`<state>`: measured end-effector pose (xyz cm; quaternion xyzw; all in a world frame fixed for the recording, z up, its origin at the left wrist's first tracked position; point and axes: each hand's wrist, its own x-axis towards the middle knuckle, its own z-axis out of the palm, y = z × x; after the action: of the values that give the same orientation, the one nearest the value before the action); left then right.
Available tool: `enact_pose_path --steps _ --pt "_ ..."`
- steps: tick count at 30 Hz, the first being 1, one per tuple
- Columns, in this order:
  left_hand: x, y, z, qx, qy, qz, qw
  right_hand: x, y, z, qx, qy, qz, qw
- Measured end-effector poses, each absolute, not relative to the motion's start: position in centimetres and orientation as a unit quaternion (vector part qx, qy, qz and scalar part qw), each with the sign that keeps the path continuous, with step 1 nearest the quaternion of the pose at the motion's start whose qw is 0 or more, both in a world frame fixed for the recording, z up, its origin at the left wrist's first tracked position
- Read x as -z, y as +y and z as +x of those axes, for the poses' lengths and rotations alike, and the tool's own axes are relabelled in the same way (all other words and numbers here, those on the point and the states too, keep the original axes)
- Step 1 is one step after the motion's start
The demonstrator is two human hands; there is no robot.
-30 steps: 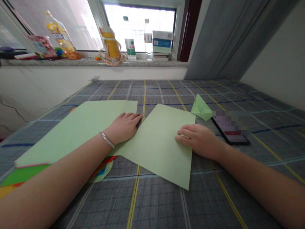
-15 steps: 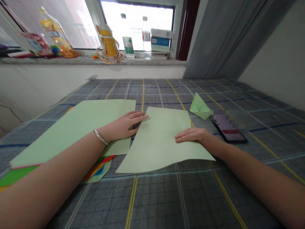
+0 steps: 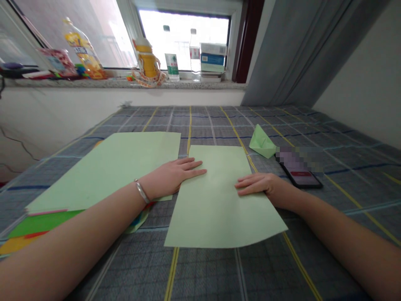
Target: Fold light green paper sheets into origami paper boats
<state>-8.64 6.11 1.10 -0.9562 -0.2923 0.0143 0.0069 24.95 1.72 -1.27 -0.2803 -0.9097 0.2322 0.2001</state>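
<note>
A loose sheet of pale green paper (image 3: pixel 216 213) lies squared up on a plaid cloth cover (image 3: pixel 206 271). My left hand (image 3: pixel 172 177) lies flat with its fingertips on the sheet's left part, and a silver bangle (image 3: pixel 141 191) circles that wrist. My right hand (image 3: pixel 258 186) rests flat on the sheet's right edge, fingers pointing left. Left of the sheet lies a larger pale green sheet (image 3: pixel 106 167), with my left forearm across its near part. Beyond my right hand sit a folded green paper boat (image 3: pixel 262 142) and a phone (image 3: pixel 300 177), partly pixelated.
Several sheets of coloured paper (image 3: pixel 40 225) stick out beneath the large sheet, under my left forearm. Bottles and boxes stand on a stone windowsill (image 3: pixel 125 84) at the far side. A grey curtain (image 3: pixel 297 54) hangs at the back right.
The sheet has turned and now lies straight with the cover's stripes, its near edge shifted toward me. My left hand has slid right onto it. The right hand stays at its edge.
</note>
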Motion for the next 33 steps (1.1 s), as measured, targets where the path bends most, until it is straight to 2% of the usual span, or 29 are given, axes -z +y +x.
enact_pose_path --steps 6,9,13,18,23,26,29,33 --pt "-1.8 4.0 -8.1 0.015 -0.341 -0.934 -0.102 -0.4 0.7 25.3 -0.236 -0.902 -0.307 0.189" --pt "-2.4 2.8 -8.1 0.044 -0.337 -0.921 -0.189 -1.2 0.2 25.8 -0.288 -0.891 -0.309 0.168" --pt "-3.0 1.4 -8.4 0.09 -0.316 -0.893 -0.308 -1.8 -1.2 26.8 -0.347 -0.857 -0.369 0.094" --pt "-2.9 0.4 -8.1 0.114 -0.37 -0.84 -0.381 -1.4 -1.9 26.9 -0.438 -0.772 -0.446 0.116" --pt "-1.5 1.1 -6.6 0.18 -0.502 -0.745 -0.4 0.1 0.0 26.0 -0.453 -0.666 -0.569 0.164" --pt "-0.6 1.7 -5.6 0.24 -0.524 -0.748 -0.329 0.8 0.9 25.6 -0.436 -0.63 -0.618 0.176" --pt "0.0 2.0 -5.1 0.275 -0.543 -0.754 -0.249 0.9 1.1 25.1 -0.363 -0.648 -0.648 0.169" --pt "0.7 2.0 -5.1 0.307 -0.562 -0.724 -0.257 0.6 1.0 24.5 -0.213 -0.699 -0.663 0.16"
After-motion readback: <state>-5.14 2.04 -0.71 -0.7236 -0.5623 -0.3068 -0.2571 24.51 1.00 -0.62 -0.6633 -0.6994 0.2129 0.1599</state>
